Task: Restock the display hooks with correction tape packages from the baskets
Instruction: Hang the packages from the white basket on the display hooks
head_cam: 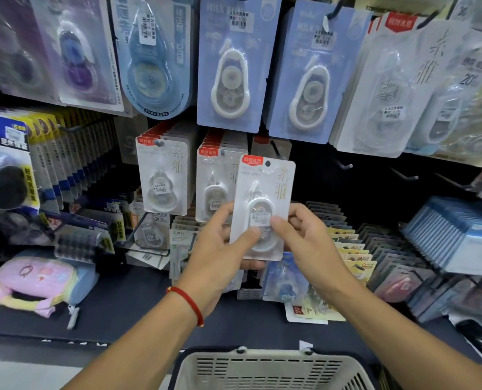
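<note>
left hand [220, 249]: curled round the lower left edge of the held package [262, 209], thumb pressed on the front of the blister, fingers tucked behind the card. Red cord bracelet [187, 304] on that wrist.
right hand [310, 243]: pinching the same package from its right side, thumb on the front near the price sticker, fingers wrapped round the back edge. So both hands are gripping it, neither is loose.
held package: white card, pretty much upright with a slight lean, red label at the top left corner, gold characters down the right side, a round hang hole near the top and a clear blister with a whitish correction tape inside. It's up in front of the display, not on any hook.
full hooks [163, 175]: just left of the held package, two rows of the same white cards hang there; the nearer row sits partly behind the held package's left edge.
bare hooks [347, 166]: up and right of the held package, a few dark pegs stick out with nothing on them.
blue packages [234, 63]: hanging above the held package, bigger cards with white tape dispensers.
basket [273, 370]: straight below the held package at the bottom edge, cream slotted plastic; can't see what's inside.
shelf [127, 299]: dark ledge below the held package, with loose packs and a pink pouch [34, 280] way off to the left.
</note>
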A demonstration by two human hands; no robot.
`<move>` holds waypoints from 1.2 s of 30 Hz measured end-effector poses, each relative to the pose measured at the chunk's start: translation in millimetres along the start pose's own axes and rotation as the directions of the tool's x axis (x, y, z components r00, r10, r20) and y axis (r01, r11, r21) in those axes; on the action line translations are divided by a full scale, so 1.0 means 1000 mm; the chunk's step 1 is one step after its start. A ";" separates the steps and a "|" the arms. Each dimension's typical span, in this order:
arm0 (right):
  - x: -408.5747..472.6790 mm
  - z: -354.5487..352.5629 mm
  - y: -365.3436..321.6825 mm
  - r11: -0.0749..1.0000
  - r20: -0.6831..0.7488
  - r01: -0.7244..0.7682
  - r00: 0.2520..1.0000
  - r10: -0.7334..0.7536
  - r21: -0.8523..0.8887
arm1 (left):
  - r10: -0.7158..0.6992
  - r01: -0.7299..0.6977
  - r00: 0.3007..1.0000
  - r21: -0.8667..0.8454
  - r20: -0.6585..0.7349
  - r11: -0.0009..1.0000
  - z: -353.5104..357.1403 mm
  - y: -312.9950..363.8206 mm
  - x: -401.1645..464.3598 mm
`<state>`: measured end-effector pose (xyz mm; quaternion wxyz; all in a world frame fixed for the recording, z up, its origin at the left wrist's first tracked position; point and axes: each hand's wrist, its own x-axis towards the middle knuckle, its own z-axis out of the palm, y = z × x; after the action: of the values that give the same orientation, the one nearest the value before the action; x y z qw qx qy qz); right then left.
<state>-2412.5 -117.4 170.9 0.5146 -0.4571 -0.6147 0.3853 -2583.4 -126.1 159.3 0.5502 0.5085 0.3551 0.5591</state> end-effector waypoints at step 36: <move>0.084 0.026 0.070 0.351 0.022 0.242 0.849 -0.528 -0.905 | 0.416 -0.171 0.908 0.953 0.054 0.250 -0.024 -0.011 0.024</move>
<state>-2430.5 -17.0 123.7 0.3566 -0.5440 -0.7349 -0.1918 -2600.6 -97.2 147.6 -0.0073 0.7270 0.5669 0.3874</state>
